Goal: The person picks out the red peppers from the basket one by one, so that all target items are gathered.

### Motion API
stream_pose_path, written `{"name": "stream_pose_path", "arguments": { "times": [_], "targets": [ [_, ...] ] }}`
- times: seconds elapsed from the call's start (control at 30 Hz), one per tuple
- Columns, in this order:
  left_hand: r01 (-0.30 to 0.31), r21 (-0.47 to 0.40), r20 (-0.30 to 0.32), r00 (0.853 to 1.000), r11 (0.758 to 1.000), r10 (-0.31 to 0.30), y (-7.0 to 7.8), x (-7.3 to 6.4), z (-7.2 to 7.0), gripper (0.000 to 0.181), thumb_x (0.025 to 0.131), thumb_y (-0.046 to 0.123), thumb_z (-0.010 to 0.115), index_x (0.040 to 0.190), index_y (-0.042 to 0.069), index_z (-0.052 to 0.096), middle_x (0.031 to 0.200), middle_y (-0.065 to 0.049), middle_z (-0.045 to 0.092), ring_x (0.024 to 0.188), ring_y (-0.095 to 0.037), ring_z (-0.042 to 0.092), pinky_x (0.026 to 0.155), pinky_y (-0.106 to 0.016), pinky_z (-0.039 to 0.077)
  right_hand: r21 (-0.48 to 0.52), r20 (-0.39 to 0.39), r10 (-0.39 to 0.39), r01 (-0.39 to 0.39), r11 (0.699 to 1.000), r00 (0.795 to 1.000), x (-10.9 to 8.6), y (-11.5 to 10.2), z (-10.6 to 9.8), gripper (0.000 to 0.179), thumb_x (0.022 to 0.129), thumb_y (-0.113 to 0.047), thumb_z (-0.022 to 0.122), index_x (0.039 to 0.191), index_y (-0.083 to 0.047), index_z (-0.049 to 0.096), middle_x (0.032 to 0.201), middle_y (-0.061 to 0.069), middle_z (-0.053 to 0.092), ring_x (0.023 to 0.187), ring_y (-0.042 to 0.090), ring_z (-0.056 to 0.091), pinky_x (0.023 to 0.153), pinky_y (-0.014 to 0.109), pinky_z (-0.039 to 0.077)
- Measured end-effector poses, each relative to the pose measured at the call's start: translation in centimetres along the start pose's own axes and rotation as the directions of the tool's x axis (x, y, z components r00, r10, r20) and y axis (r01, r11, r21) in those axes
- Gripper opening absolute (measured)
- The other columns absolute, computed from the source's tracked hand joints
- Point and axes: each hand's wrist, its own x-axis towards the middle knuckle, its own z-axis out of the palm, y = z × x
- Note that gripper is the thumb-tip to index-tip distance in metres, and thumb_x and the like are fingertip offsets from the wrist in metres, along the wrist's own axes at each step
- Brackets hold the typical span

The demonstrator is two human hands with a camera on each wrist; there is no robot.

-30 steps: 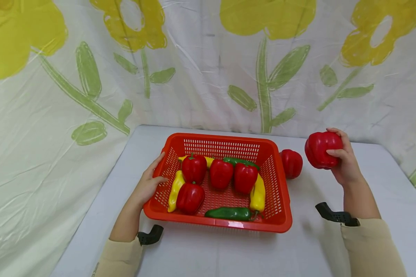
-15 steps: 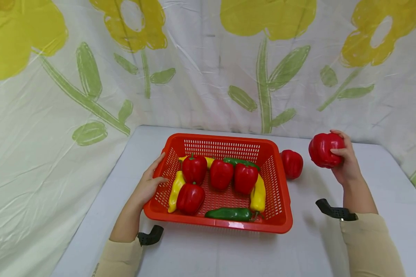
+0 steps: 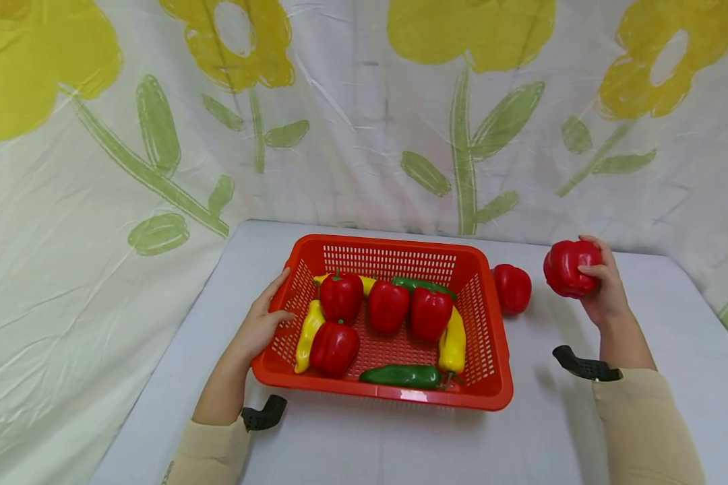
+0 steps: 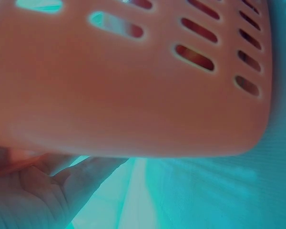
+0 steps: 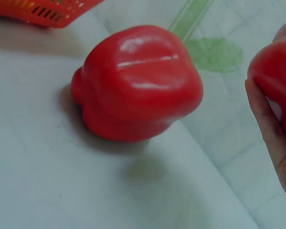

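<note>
My left hand (image 3: 261,323) grips the left rim of a red plastic basket (image 3: 500,377), thumb over the edge and fingers along the outer wall. In the left wrist view, the slotted basket wall (image 4: 124,90) fills most of the frame, with part of the hand (image 4: 43,191) below it. My right hand (image 3: 609,286) holds a red bell pepper (image 3: 570,268) above the table's right side. Another red bell pepper (image 3: 512,289) rests on the table between that hand and the basket; the right wrist view shows this pepper (image 5: 138,86) close up, apart from the held one (image 5: 279,71).
Inside the basket lie several red bell peppers (image 3: 388,306), yellow peppers (image 3: 451,342) and green peppers (image 3: 400,376). A white-covered table (image 3: 400,444) carries everything. Behind it hangs a flower-print cloth (image 3: 352,168).
The right hand has shifted slightly to the right and a little lower, with the bell pepper still in it. The left hand and the basket stay in place.
</note>
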Motion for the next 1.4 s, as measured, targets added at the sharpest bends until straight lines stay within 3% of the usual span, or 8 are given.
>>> {"name": "stream_pose_path", "arguments": {
  "times": [0.6, 1.4],
  "targets": [
    [0.004, -0.011, 0.001, 1.0, 1.0, -0.004, 0.0, 0.0, 0.0, 0.073, 0.088, -0.001, 0.043, 0.149, 0.03, 0.018, 0.155, -0.008, 0.017, 0.128, -0.036, 0.039, 0.094, -0.047, 0.047, 0.019, -0.022, 0.03, -0.03, 0.999, 0.999, 0.4, 1.3, -1.0, 0.051, 0.086, 0.002, 0.042, 0.13, -0.024, 0.039, 0.13, -0.009, 0.038, 0.117, 0.01, 0.034, 0.074, 0.018, 0.054],
    [-0.018, 0.0, 0.003, 1.0, 1.0, 0.018, 0.0, 0.0, 0.0, 0.075, 0.087, -0.003, 0.042, 0.15, 0.028, 0.017, 0.156, -0.008, 0.016, 0.131, -0.035, 0.036, 0.097, -0.048, 0.045, -0.021, -0.157, 0.152, -0.157, 0.987, 0.976, 0.2, 3.1, -3.0, 0.047, 0.089, -0.004, 0.047, 0.128, -0.03, 0.046, 0.124, -0.015, 0.035, 0.11, 0.006, 0.032, 0.072, 0.015, 0.052]
  ]
}}
